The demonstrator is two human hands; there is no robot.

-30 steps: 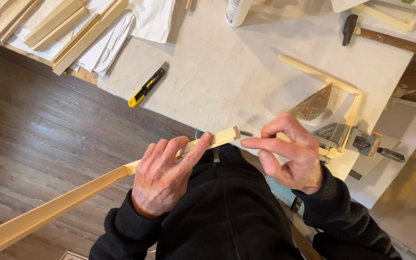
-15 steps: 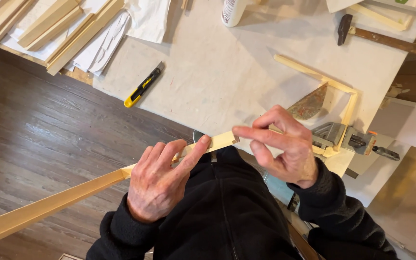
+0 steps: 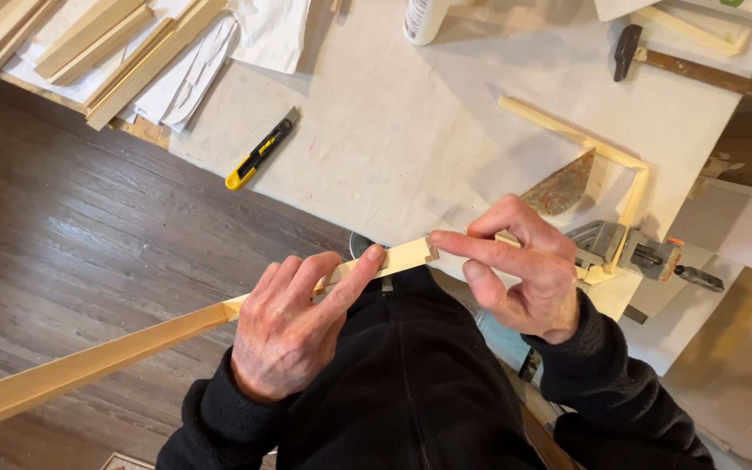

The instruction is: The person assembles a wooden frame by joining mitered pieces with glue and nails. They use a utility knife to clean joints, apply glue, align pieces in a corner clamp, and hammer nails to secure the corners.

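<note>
Left hand (image 3: 293, 335) gripping long pale wood strip (image 3: 115, 352), right hand (image 3: 524, 274) fingertip seemingly touching its cut end, yellow utility knife (image 3: 261, 150) well apart on table (image 3: 411, 148)

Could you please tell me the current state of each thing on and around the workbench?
Wood strip: held level, left hand gripping it.
Right hand: forefinger touching the strip's cut end.
Utility knife: lying flat, untouched.
Corner clamp: gripping the frame corner.
Hammer: lying flat.

wood strip (image 3: 89, 361) cut off left, bottle (image 3: 426, 17) cropped
</note>
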